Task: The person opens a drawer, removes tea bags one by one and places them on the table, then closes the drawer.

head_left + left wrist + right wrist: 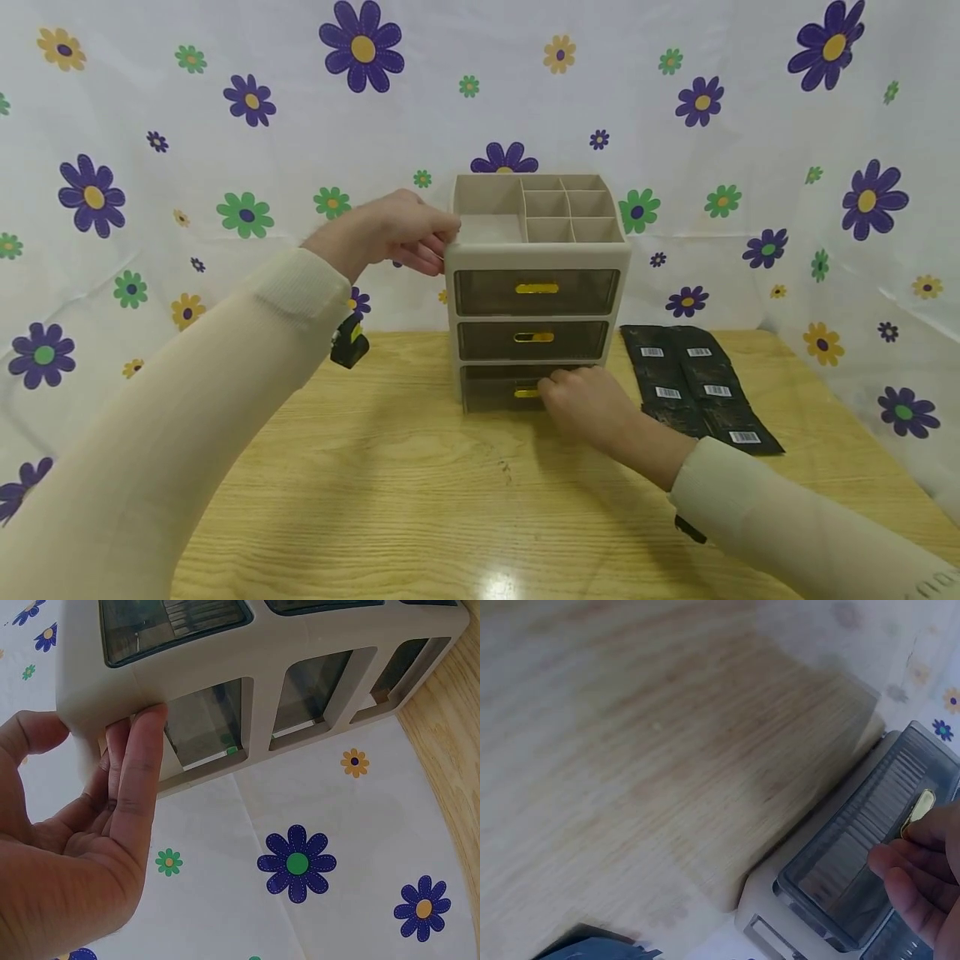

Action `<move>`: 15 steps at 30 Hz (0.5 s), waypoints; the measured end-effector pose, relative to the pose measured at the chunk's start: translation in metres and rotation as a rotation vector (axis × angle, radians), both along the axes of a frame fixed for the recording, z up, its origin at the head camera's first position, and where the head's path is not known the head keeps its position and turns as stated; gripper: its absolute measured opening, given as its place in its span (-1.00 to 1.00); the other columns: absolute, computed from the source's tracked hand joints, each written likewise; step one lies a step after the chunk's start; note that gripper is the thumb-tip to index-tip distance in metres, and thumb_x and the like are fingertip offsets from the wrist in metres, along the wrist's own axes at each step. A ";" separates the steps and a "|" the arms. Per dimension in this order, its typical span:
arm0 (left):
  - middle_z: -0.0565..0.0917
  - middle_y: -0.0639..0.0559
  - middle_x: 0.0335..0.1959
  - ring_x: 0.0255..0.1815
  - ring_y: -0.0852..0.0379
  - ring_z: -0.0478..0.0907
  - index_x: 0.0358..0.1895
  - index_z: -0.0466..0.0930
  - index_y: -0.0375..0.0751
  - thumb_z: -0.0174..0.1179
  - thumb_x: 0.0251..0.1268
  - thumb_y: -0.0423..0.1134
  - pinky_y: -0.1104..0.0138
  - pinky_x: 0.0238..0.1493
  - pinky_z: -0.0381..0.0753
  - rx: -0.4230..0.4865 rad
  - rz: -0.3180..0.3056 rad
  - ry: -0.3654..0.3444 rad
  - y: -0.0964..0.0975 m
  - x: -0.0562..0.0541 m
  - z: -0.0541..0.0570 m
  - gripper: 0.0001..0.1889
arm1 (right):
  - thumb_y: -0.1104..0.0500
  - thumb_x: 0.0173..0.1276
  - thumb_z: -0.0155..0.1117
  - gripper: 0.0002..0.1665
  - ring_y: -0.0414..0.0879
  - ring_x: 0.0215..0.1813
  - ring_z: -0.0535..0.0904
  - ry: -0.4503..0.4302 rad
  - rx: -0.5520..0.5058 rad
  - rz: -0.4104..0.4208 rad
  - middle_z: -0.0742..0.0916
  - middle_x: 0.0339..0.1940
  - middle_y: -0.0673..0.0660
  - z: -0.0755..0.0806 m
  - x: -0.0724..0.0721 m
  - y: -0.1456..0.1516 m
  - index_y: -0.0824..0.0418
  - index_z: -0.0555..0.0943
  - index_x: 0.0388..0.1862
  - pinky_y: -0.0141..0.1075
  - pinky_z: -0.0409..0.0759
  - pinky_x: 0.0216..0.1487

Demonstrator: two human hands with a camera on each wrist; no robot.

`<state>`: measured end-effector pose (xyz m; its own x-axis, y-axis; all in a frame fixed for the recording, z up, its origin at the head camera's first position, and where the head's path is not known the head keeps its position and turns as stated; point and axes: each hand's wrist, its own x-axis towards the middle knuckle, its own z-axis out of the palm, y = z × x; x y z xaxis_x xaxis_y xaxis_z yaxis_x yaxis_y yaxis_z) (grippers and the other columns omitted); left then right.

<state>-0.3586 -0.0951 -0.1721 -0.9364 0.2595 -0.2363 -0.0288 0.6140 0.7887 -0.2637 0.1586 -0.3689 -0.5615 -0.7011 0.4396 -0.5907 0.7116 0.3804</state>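
Observation:
A beige desktop organizer point(536, 255) stands upright on the table, with three smoky see-through drawers and gold pulls below an open compartment top. My left hand point(405, 232) grips its upper left corner, thumb over the rim. In the left wrist view, its fingers point(142, 765) curl under the frame at the cut-out side wall. Low at the front, my right hand point(588, 404) pinches the right end of the gold pull point(526, 392) on the bottom drawer point(487, 392). Seen from the right wrist, this drawer front point(855, 832) stands slightly proud of the frame.
A strip of black packets point(682, 375) with white barcode labels lies on the wooden table point(360, 500), right of the organizer. Directly behind hangs a white flowered cloth point(285, 167). Small black devices are on both wrists, the left one point(349, 342) hanging below the sleeve.

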 end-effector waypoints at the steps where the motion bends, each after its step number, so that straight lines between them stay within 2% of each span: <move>1: 0.63 -0.20 0.01 -0.24 0.01 0.77 0.14 0.45 -0.29 0.07 0.44 -0.11 0.25 -0.06 0.76 -0.001 0.000 0.000 0.000 0.000 0.000 -0.63 | 0.32 0.26 0.28 -0.73 -0.22 -0.65 0.32 0.000 0.001 -0.007 0.61 -0.65 0.01 0.000 -0.002 -0.001 0.14 0.52 -0.62 -0.30 0.34 -0.73; 10: 0.64 -0.19 0.00 -0.21 0.00 0.77 0.13 0.46 -0.29 0.07 0.44 -0.11 0.27 -0.06 0.76 0.004 -0.001 0.010 0.000 0.000 0.000 -0.63 | 0.32 0.29 0.28 -0.76 -0.18 -0.68 0.41 -0.033 -0.020 -0.087 0.65 -0.62 0.02 0.001 -0.015 -0.006 0.16 0.56 -0.58 -0.20 0.45 -0.75; 15: 0.64 -0.20 0.00 -0.20 0.00 0.77 0.13 0.46 -0.29 0.08 0.42 -0.12 0.26 -0.05 0.76 0.007 -0.007 0.004 0.001 0.001 -0.001 -0.63 | 0.33 0.29 0.29 -0.79 -0.17 -0.67 0.45 -0.058 -0.015 -0.105 0.67 -0.60 0.01 0.003 -0.017 -0.003 0.16 0.59 -0.55 -0.21 0.49 -0.72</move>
